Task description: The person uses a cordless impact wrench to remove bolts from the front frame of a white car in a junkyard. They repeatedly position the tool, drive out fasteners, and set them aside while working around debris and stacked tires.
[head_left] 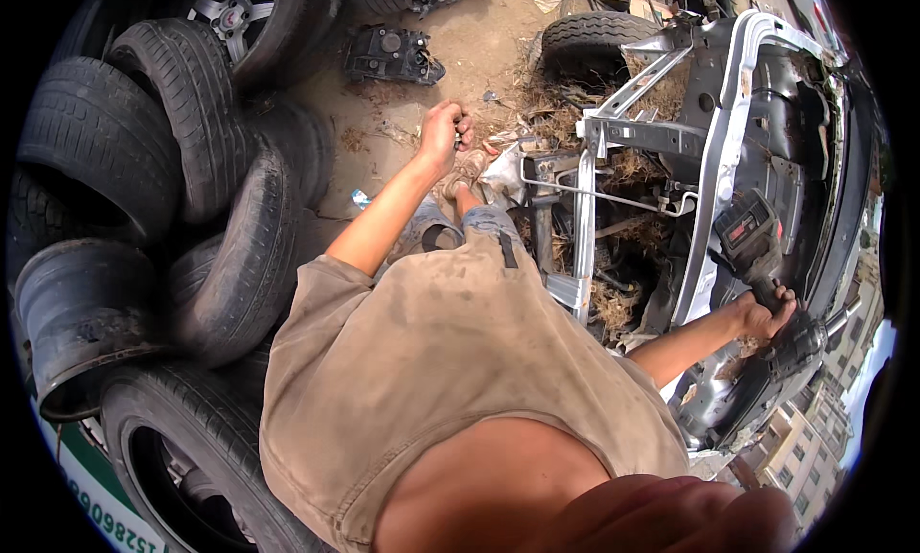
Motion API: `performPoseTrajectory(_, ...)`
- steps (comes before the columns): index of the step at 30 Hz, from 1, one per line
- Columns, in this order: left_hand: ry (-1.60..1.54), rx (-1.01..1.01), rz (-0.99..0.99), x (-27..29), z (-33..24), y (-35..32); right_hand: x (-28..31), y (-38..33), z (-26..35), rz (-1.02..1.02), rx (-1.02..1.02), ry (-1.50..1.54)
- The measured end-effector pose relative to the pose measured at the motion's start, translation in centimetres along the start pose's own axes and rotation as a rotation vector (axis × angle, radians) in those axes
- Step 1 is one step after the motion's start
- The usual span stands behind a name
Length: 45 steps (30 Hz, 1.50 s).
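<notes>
My right hand (764, 318) is wrapped round the handle of a black cordless impact wrench (747, 229). The tool's battery end points away from me, and its head, with a bright metal shaft, reaches out to the right along the dark edge of a stripped car body (733, 103). Well apart from it, my left hand (445, 136) is closed over the ground in front of my feet. A small dark bit shows between its curled fingers, too little to name.
Used tyres (86, 136) and a bare steel wheel rim (86, 294) are heaped along my left. Ahead on the dirt lies a black car part (393, 55). Another tyre (594, 40) sits beyond the car frame. Dry grass (628, 170) and hoses fill the engine bay.
</notes>
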<state>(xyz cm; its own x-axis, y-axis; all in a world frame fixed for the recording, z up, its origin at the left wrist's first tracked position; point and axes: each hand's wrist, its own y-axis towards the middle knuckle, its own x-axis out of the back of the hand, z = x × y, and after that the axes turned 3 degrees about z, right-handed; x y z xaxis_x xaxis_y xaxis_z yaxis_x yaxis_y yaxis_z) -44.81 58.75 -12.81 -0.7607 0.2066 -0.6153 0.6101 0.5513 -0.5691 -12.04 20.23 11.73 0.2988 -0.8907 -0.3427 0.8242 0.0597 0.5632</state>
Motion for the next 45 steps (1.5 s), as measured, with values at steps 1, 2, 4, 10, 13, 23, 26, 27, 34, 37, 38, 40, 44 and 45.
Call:
performPoseTrajectory(1,0.042,-0.089,-0.022,0.6,-1.8,-0.8,0.3,0.3,-0.7,-0.035,0.048,-0.031)
performPoseTrajectory(2,0.095,-0.17,-0.042,1.4,-3.5,-1.9,-0.3,-0.5,-0.8,-0.031,0.044,-0.045)
performPoseTrajectory(4,0.131,-0.322,-0.095,3.7,-5.9,-3.4,-1.6,-1.4,-0.6,-0.02,0.055,-0.078)
performPoseTrajectory(10,0.086,-0.185,-0.309,12.0,-4.3,-6.3,-1.7,-4.8,-1.5,-0.159,0.224,-0.108)
performPoseTrajectory(13,0.093,-0.053,-0.377,12.3,-2.1,-6.4,1.7,-6.6,-2.4,-0.225,0.332,-0.091)
performPoseTrajectory(23,0.113,0.365,0.252,-1.3,-1.2,4.3,-2.4,-7.9,-3.3,-0.334,0.549,-0.244)
performPoseTrajectory(26,0.225,0.375,0.403,-5.9,-2.9,9.4,-5.2,-7.3,-3.5,-0.331,0.491,-0.227)
performPoseTrajectory(27,0.285,0.37,0.446,-7.3,-3.8,11.1,-6.9,-7.1,-3.5,-0.352,0.48,-0.272)
performPoseTrajectory(34,0.52,0.396,0.625,-18.1,-10.1,20.2,-8.9,-6.2,-2.4,-0.317,0.338,-0.312)
performPoseTrajectory(37,0.537,0.415,0.67,-21.3,-11.3,21.9,-11.9,-5.1,-2.1,0.056,0.135,-0.266)
performPoseTrajectory(38,0.528,0.433,0.683,-22.1,-11.0,22.5,-13.1,-4.8,-2.2,0.155,0.041,-0.241)
performPoseTrajectory(40,0.471,0.493,0.704,-24.1,-9.8,23.1,-16.3,-5.1,-4.2,0.158,-0.115,-0.15)
performPoseTrajectory(44,0.453,0.563,0.758,-26.8,-7.9,23.0,-20.9,-5.6,-11.5,0.142,-0.509,-0.074)
performPoseTrajectory(45,0.454,0.615,0.771,-27.6,-7.6,23.1,-21.6,-6.1,-13.4,0.123,-0.62,-0.055)
